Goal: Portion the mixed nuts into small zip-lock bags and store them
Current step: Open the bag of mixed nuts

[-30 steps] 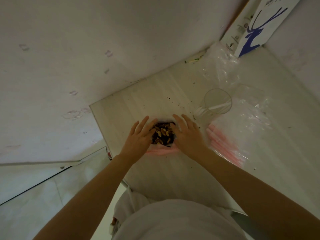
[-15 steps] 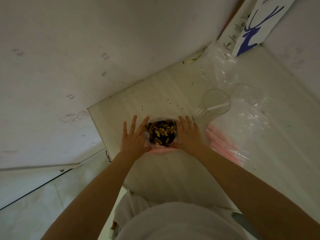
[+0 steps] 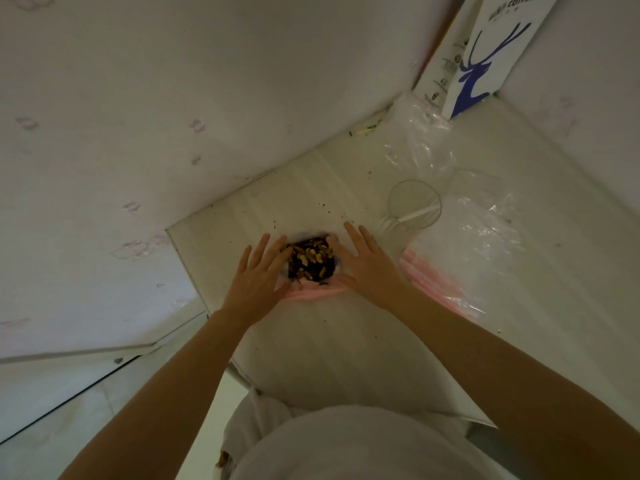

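Between left hand [image 3: 257, 281] and right hand [image 3: 371, 269], seemingly touching both, nut bag [image 3: 310, 259].

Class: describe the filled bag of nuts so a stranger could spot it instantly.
On the pale wooden table, look near its left edge, where the left hand and right hand lie flat. Between them sits a small clear zip-lock bag with a pink seal. Unlike the empty pink-sealed bags piled to its right, it holds brown mixed nuts.

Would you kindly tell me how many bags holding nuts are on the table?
1: the nut bag lies between the left hand and right hand. The empty bags beside it could hide another.
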